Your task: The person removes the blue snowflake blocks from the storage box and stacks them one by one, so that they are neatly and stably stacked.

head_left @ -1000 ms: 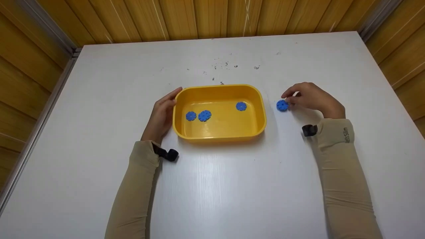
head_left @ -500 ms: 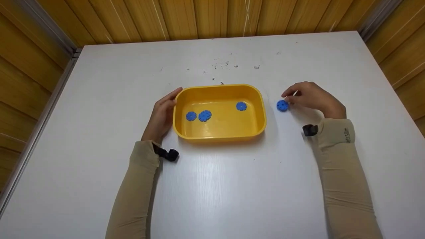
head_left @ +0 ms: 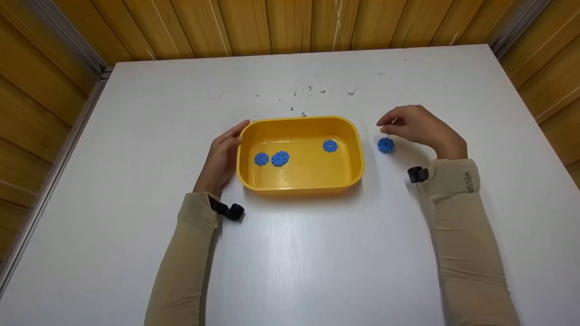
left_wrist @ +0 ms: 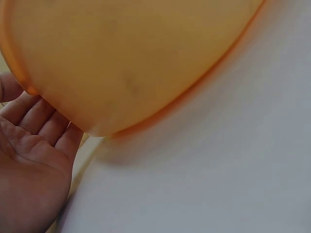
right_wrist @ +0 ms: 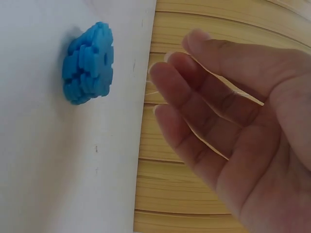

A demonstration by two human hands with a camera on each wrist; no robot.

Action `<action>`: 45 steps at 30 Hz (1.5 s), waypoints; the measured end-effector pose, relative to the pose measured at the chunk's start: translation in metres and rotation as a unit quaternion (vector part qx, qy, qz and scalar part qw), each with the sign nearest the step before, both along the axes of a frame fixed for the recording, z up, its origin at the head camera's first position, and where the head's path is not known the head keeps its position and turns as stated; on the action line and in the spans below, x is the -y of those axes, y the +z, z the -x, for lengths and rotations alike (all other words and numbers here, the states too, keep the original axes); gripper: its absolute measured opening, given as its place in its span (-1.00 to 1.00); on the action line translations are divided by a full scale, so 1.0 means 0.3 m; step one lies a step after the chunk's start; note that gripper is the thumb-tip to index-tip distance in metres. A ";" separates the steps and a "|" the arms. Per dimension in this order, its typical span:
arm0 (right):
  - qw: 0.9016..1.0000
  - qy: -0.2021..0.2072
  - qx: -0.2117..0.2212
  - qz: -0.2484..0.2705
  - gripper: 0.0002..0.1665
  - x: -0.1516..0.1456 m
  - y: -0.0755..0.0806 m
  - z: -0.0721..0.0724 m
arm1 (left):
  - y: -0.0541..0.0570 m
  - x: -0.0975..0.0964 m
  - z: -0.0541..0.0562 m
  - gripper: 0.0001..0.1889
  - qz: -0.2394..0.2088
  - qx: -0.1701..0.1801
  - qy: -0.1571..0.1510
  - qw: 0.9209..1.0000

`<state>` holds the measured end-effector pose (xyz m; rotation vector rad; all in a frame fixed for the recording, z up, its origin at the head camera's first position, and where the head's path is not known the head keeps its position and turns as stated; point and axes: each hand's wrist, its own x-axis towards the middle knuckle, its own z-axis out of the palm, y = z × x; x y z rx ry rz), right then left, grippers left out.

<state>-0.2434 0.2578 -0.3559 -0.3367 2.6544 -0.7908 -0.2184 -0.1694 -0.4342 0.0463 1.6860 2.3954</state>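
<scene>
On the table stands a yellow plastic tub (head_left: 299, 188) with several blue notched discs, one disc (head_left: 330, 146) at its right and others, including an overlapping pair (head_left: 280, 158), at its left. My left hand (head_left: 220, 156) rests against the tub's left end, thumb at the rim and fingers fairly straight along the outer wall; the tub hides some fingertips in the left wrist view. Right of the tub, a small stack of blue notched discs (right_wrist: 90, 65) lies on the table. My right hand (head_left: 421, 129) hovers just above and behind this stack, fingers loosely bent, holding nothing.
The white table (head_left: 290, 253) has dark scuff marks behind the tub. Yellow wood-look panels (head_left: 290, 27) stand at the back and both sides. A black wrist camera (head_left: 417, 174) sticks out from the right sleeve.
My right hand has let go of the stack of blue discs and moved up and slightly left, leaving it on the table. The left hand and tub stay in place.
</scene>
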 end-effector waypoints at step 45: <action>0.979 0.201 0.024 0.000 -0.65 0.548 0.099 0.073 | 0.000 -0.010 0.016 -0.49 0.002 -0.001 0.005 1.000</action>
